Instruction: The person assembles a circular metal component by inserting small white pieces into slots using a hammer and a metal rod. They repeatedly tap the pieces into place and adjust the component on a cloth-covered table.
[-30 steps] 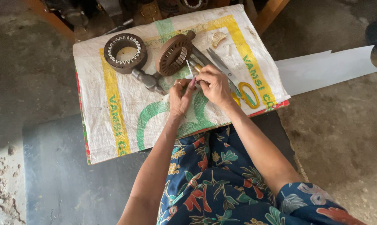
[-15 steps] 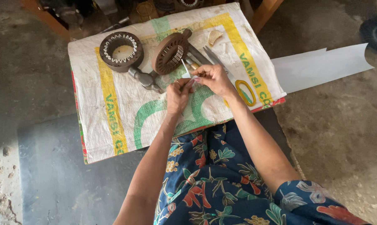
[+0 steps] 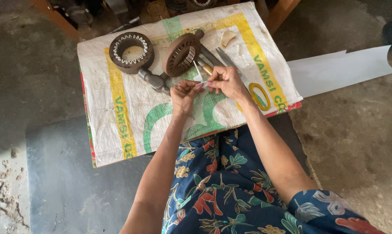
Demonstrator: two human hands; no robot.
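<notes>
You hold a thin white paper strip (image 3: 199, 74) between both hands, just above the middle of the woven sack (image 3: 118, 112) that covers the tabletop. Your left hand (image 3: 183, 92) pinches its near end with fingers curled shut; your right hand (image 3: 225, 80) is closed on it just to the right. Just beyond your hands, a brown slotted stator ring (image 3: 181, 54) leans tilted, and a second ring (image 3: 131, 52) lies flat further left. Right of your wrist lies a yellow oval loop (image 3: 259, 95).
</notes>
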